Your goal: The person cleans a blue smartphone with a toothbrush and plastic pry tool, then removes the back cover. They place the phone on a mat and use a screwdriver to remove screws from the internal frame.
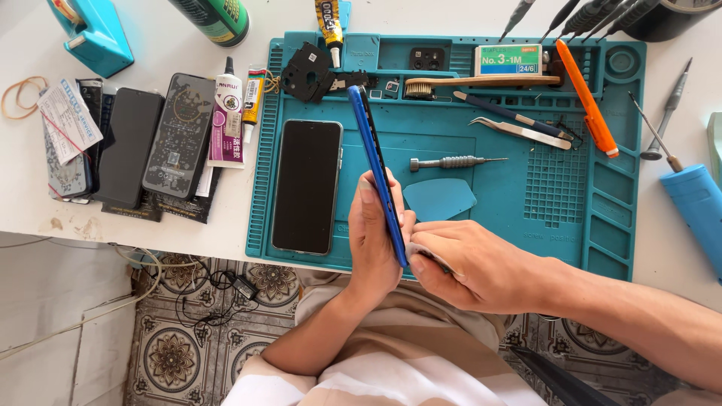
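**Blue phone frame held on edge over the repair mat**

At the near edge of the teal silicone repair mat (602, 225), both hands meet on a slim blue phone body (376, 158), held on edge w/ its far end pointing up toward the mat's top trays. Left hand (374, 240) wraps the lower part of it from the left, fingers (366, 197) closed on the frame. Right hand (470, 263) sits just right of it, fingers (429, 229) pinched on a small pale cloth or wipe (423, 252) pressed against the frame's lower edge; can't tell exactly what that bit is.

On the mat, left of the hands: a black-screened smartphone (307, 186) lying flat, screen up. Right of the blue frame: a light-blue plastic pry pick (440, 198) & a small metal-handled screwdriver (451, 162), both flat, apart from the hands. Further back: metal tweezers (519, 131), a wooden-handled brush (481, 81), an orange-handled utility knife (587, 98).

Off the mat, on the white desk (30, 203) to the left: several dark phones & back covers (180, 135) side by side, plus a white-and-purple glue tube (227, 113). Far right, a blue cylindrical tool handle (696, 203).
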Available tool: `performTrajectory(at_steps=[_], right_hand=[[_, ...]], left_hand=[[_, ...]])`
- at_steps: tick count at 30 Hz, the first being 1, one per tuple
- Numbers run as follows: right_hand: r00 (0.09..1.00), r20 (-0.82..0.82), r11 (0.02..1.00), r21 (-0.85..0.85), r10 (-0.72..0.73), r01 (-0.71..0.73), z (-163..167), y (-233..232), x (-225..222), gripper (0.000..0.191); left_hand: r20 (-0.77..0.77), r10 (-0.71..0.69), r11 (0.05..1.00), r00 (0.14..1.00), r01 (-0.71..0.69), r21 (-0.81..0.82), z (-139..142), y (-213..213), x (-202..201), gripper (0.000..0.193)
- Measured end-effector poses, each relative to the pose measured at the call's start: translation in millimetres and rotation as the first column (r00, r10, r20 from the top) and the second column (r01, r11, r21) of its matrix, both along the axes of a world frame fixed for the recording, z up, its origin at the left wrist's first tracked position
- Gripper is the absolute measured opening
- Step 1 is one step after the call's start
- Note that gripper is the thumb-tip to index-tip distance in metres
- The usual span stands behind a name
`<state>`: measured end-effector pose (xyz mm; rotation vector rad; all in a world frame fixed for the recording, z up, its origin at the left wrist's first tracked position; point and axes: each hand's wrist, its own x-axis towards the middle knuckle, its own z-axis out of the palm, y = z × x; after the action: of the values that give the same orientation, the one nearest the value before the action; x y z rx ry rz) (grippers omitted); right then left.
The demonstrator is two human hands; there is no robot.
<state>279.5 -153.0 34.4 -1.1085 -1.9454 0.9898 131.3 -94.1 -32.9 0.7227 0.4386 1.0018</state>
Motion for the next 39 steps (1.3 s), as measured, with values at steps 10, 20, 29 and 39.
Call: performTrajectory(at_steps=[10,20,29,39], right_hand=[[0.999,-0.033,0.999,0.024,-0.027,0.027,2.0,1.5,3.5,0.012],[0.999,0.029,0.995,0.093,-0.036,0.033,-3.5,0.6,1.0,0.015],[0.998,0.011,0.996,0.052,0.069,-0.07,-6.7,3.9,5.6,0.014],[0.996,0.086,0.998,0.052,0.037,-0.042,-14.0,4.9,5.6,0.017]], left_hand=[[-0.11,-0.027,0.994,0.994,0.038,0.098,2.7,-0.9,-2.9,0.04],[-0.081,0.019,0.998,0.997,-0.015,0.053,3.7,-2.9,0.9,0.039],[-0.189,0.0,1.0,0.982,-0.005,-0.025,-1.1,-2.4,3.0,0.037],[-0.139,0.049,0.997,0.989,-0.04,0.069,-4.9,-1.1,8.3,0.037]])
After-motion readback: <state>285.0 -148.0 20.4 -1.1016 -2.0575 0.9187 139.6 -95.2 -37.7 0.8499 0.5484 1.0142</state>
